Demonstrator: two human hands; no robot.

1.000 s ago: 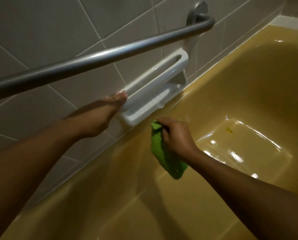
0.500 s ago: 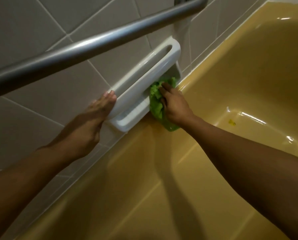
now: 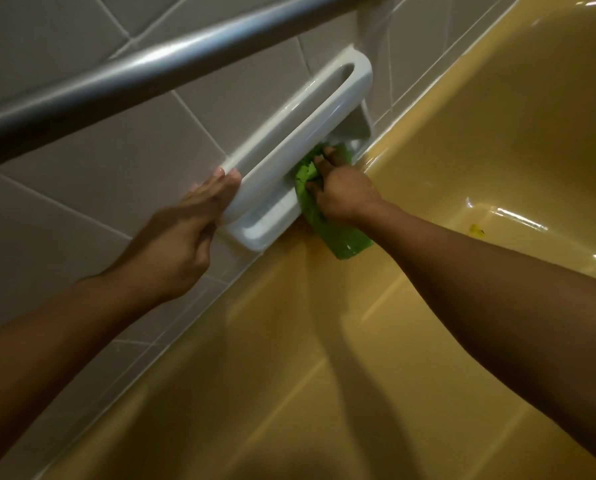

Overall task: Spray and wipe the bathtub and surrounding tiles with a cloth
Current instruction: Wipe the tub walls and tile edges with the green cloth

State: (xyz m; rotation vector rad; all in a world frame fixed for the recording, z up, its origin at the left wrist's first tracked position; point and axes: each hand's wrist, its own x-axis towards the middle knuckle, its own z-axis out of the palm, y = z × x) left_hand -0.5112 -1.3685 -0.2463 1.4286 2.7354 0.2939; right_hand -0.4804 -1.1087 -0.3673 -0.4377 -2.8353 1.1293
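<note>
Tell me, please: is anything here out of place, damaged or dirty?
One thing: a small yellow-green speck lies on the floor of the bathtub, apart from the green cloth. What it is cannot be told. Nothing looks broken.

Grey metal grab bar runs diag. across upper left, glare streak along its top. White ceramic soap dish w/ slotted handle sits just below bar, same tilt. Small yellow scrap far right, well apart.
</note>
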